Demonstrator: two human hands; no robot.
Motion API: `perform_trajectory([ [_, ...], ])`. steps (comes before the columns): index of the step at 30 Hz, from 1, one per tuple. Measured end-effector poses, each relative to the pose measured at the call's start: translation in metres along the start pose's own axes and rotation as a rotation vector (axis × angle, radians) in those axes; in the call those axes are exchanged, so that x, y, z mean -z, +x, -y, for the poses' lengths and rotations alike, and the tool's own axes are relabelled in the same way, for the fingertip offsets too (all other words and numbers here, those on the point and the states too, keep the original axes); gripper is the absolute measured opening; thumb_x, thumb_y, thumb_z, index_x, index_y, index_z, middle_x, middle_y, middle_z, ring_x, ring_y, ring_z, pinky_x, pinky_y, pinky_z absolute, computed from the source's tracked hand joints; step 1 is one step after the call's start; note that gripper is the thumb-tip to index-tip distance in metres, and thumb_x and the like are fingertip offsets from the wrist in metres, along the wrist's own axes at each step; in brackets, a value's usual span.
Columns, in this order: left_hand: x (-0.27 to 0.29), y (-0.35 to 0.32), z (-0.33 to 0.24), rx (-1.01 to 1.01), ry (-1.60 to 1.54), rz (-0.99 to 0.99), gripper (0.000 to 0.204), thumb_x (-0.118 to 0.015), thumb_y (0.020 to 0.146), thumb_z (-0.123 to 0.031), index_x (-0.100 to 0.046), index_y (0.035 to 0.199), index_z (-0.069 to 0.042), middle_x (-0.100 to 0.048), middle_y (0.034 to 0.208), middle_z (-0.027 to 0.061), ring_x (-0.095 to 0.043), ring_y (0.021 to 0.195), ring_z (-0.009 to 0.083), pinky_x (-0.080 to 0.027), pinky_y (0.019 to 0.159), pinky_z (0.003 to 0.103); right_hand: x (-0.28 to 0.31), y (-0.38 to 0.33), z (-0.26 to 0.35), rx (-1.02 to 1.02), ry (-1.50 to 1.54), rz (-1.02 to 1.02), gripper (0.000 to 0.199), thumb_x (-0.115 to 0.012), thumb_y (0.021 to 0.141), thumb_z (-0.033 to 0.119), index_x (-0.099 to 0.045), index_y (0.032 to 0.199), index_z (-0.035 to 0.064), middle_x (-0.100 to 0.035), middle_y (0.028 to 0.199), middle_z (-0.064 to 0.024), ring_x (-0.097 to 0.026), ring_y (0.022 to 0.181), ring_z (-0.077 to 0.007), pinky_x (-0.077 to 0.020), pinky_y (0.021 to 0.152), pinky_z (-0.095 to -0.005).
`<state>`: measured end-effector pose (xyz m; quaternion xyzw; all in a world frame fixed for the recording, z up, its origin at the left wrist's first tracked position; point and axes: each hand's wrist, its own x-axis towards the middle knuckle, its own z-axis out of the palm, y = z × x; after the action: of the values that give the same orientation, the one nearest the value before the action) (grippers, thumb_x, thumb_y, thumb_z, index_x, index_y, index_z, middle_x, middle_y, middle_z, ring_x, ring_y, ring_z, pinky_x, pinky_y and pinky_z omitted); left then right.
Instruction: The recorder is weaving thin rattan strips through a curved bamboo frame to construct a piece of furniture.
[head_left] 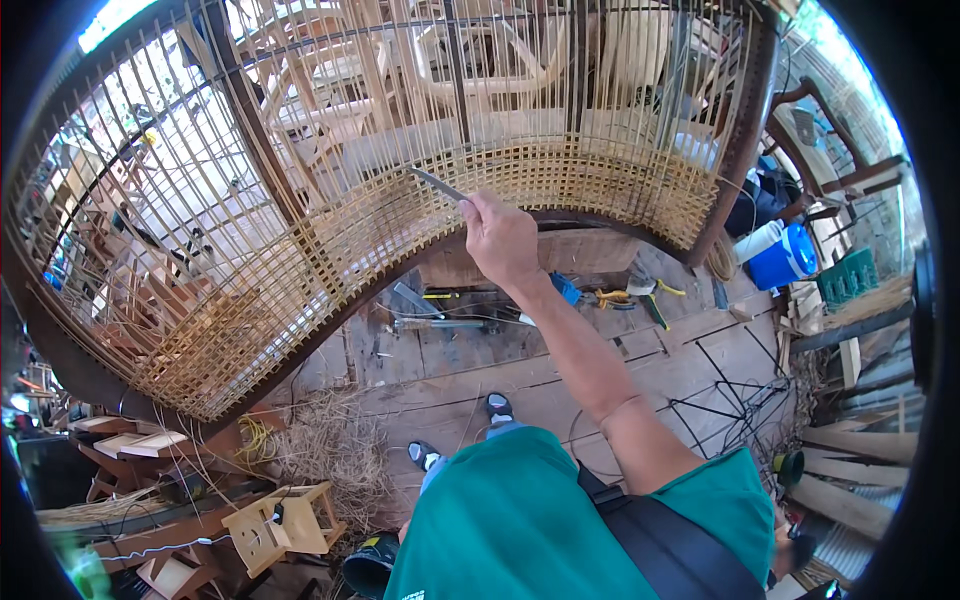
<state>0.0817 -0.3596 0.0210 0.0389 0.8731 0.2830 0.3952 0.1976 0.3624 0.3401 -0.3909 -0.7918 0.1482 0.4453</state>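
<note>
My right hand (497, 238) reaches forward, its fingers closed round a knife-like tool with a narrow metal blade (437, 184). The handle is hidden in my grip. The blade points up and left, its tip at the upper edge of the woven cane (540, 178). This cane fills the lower part of a large curved panel in a dark wooden frame (400, 268). Above the close weave, long loose-set strands (350, 100) run upward past dark wooden bars. My left hand cannot be made out; only a small patch of skin shows beside my green shirt.
Hand tools, among them yellow-handled pliers (612, 298), lie on the wooden floor beyond my feet. A blue bucket (780, 258) stands to the right, near thin black metal rods (735, 400). Cane scraps (330, 450) and a small wooden stool (285, 525) are at the left.
</note>
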Motion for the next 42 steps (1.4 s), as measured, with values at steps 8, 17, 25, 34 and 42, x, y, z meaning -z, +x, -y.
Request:
perform_trajectory([
  [8,-0.029,0.005,0.003,0.197,0.043,-0.159,0.062,-0.089,0.122,-0.059,-0.097,0.144,-0.001,-0.099,0.123,0.011,-0.091,0.111,0.0217,-0.071,0.106,0.041,0.014,0.026,-0.007,0.069,-0.064,0.096,0.02,-0.081,0.127,0.03,-0.081,0.122,0.0106,-0.083,0.092,-0.0211,-0.084,0.085,-0.05,-0.0626,0.072,-0.0611],
  [17,0.056,0.044,0.037,0.03,-0.228,0.091,0.053,-0.092,0.123,-0.05,-0.096,0.142,-0.001,-0.093,0.106,0.0032,-0.081,0.086,0.0123,-0.066,0.079,0.034,0.047,0.027,0.144,-0.007,0.222,0.098,0.013,-0.08,0.127,0.016,-0.083,0.138,0.0086,-0.077,0.086,-0.0192,-0.081,0.071,-0.0345,-0.0592,0.069,-0.0506],
  [25,0.077,0.027,0.089,0.004,-0.127,-0.004,0.065,-0.094,0.118,-0.06,-0.096,0.147,-0.002,-0.099,0.131,0.0152,-0.093,0.118,0.0232,-0.072,0.108,0.043,0.018,0.056,0.292,0.238,0.395,0.168,0.017,-0.081,0.127,0.02,-0.091,0.135,0.0084,-0.085,0.084,-0.0102,-0.077,0.065,-0.0194,-0.0563,0.061,-0.0401],
  [34,0.151,-0.015,0.106,0.071,-0.186,0.077,0.066,-0.09,0.119,-0.064,-0.096,0.151,-0.007,-0.099,0.141,0.0181,-0.094,0.129,0.0306,-0.072,0.115,0.048,-0.007,0.071,0.349,0.091,0.381,0.444,0.023,-0.079,0.129,0.026,-0.096,0.139,0.0149,-0.089,0.103,-0.0024,-0.064,0.07,-0.0096,-0.0486,0.059,-0.0337],
  [42,0.213,-0.001,0.137,0.15,-0.388,0.193,0.064,-0.09,0.12,-0.062,-0.096,0.151,-0.006,-0.099,0.139,0.018,-0.094,0.127,0.0273,-0.072,0.115,0.046,-0.023,0.055,0.39,0.109,0.287,0.555,0.026,-0.071,0.132,0.021,-0.093,0.141,0.0105,-0.084,0.094,-0.0057,-0.066,0.067,-0.0092,-0.0465,0.054,-0.0297],
])
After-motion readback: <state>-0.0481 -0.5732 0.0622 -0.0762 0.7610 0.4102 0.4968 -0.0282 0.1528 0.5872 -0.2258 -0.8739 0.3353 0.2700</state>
